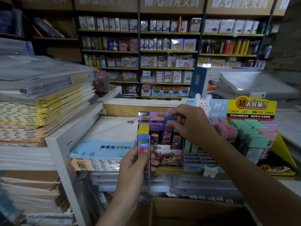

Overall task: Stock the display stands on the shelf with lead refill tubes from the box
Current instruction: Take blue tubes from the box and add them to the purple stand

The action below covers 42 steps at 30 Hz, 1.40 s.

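right hand (192, 123) pinches a blue-capped lead refill tube (167, 128) over the purple display stand (169, 159) at frame centre; left hand (136, 162) grips spare tubes (144, 150). a skewed drop could jam the slot or topple neighbours.

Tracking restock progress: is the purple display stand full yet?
Not full. The purple display stand has empty front compartments; tubes stand only in its back rows.

Upright blue tube (167, 132) in purple stand (169, 159)

Both hands (192, 126) grip lead tubes (144, 152) at purple stand (169, 158).
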Each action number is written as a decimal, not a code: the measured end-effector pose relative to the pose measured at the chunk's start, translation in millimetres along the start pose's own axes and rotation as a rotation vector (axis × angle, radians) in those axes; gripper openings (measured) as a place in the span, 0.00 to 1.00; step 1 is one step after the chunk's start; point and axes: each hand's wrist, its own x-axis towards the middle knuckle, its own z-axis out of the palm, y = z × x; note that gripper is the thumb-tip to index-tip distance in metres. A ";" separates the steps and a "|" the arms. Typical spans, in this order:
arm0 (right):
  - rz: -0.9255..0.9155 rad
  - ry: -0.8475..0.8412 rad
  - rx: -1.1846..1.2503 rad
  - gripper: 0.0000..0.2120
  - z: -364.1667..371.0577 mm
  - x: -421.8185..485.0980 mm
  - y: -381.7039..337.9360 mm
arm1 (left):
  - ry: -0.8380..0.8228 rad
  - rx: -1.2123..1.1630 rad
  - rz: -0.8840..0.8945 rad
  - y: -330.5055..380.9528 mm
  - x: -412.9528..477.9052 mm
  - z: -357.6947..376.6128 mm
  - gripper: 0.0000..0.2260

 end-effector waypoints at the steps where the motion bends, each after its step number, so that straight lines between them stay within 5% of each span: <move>1: 0.002 -0.004 -0.010 0.06 0.0 -1.0 0.2 | 0.000 -0.001 -0.001 -0.5 -0.3 -0.3 0.11; 20: 0.078 -0.068 0.107 0.04 10.0 -2.2 6.8 | -0.048 -0.032 -0.009 -0.3 -2.9 5.2 0.09; 25: 0.063 -0.124 -0.002 0.11 23.5 -8.3 12.3 | -0.066 -0.015 0.069 2.8 -0.6 6.0 0.07; 36: 0.022 -0.087 -0.025 0.07 20.9 -12.4 13.9 | -0.046 0.265 0.230 14.1 16.8 14.7 0.06; 42: 0.065 0.092 0.042 0.05 -8.6 -36.4 10.3 | 0.032 0.318 0.288 23.3 25.5 31.8 0.05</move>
